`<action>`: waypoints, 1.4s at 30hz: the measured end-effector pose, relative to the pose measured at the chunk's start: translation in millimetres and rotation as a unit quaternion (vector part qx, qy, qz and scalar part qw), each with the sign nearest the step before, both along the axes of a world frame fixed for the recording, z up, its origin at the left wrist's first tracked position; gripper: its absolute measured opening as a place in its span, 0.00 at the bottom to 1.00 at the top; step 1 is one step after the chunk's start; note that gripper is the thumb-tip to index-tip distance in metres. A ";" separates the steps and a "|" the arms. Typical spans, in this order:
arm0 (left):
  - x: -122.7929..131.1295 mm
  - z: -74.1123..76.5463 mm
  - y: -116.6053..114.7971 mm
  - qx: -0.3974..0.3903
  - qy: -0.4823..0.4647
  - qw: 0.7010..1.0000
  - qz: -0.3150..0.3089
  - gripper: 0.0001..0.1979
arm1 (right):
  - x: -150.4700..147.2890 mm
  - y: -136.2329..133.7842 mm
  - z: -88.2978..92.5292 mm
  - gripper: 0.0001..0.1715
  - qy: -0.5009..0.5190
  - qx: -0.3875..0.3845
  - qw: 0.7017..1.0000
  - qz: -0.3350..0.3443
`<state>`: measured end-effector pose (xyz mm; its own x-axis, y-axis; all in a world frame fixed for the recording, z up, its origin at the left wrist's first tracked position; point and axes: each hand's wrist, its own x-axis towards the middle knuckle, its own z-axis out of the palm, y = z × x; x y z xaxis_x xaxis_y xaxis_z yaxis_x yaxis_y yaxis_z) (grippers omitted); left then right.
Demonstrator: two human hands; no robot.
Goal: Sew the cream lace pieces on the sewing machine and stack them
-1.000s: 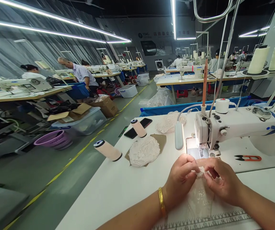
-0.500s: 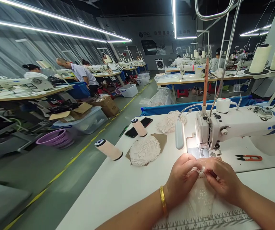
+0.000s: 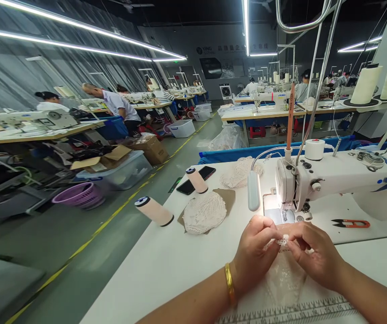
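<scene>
A piece of cream lace fabric [image 3: 285, 279] is pinched between my two hands, just in front of the sewing machine's needle area. My left hand [image 3: 257, 249], below a gold bracelet [image 3: 229, 283], grips the lace edge with thumb and forefinger. From the other side my right hand [image 3: 313, 254] pinches the same scalloped edge. Sheer fabric hangs from the hands down onto the white table. Directly beyond them stands the white sewing machine [image 3: 342, 173], its lamp [image 3: 253, 191] lighting the needle plate [image 3: 281, 216]. Part of the lace is hidden behind my fingers.
Orange thread snips [image 3: 351, 223] lie to the right. At left are two thread cones [image 3: 153, 211], a phone [image 3: 196, 180] and a round stack of lace [image 3: 204, 212] on brown card. A ruler strip [image 3: 315, 310] runs along the near edge. People sit at machines farther off.
My hands have drawn slightly apart, and more of the lace edge shows between the fingertips. The view has shifted a little; the table items stay in place.
</scene>
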<state>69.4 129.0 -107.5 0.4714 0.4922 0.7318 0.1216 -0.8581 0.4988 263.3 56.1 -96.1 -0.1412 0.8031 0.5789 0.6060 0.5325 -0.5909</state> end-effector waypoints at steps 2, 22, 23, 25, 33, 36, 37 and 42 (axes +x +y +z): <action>-0.1 0.1 -0.6 0.011 0.003 1.000 0.003 0.11 | -0.7 0.5 -2.2 0.06 -0.001 -0.004 1.000 0.000; 3.3 1.2 -2.0 0.063 0.004 0.997 0.039 0.11 | -2.4 0.3 -0.4 0.07 0.041 -0.125 0.991 -0.026; 3.2 1.4 -1.5 0.055 0.002 0.998 0.041 0.11 | -2.3 0.0 -0.2 0.07 0.041 -0.122 0.991 -0.026; 2.7 1.5 -0.1 0.048 0.000 0.998 0.045 0.11 | -1.8 -0.4 -0.6 0.07 0.040 -0.117 0.992 -0.029; 0.6 -0.3 2.8 0.051 0.000 0.998 0.045 0.10 | 0.4 -1.1 -2.5 0.06 0.060 -0.125 0.990 -0.032; 0.2 0.3 3.2 0.051 0.001 0.998 0.048 0.10 | 1.2 -2.5 -0.7 0.06 0.072 -0.121 0.990 -0.022; 0.0 0.6 3.3 0.051 0.002 0.997 0.050 0.10 | 1.6 -2.9 -0.4 0.07 0.073 -0.117 0.990 -0.019; -0.1 1.8 3.5 0.060 0.001 0.997 0.057 0.10 | 3.2 -3.1 -3.4 0.07 0.059 -0.093 0.994 -0.017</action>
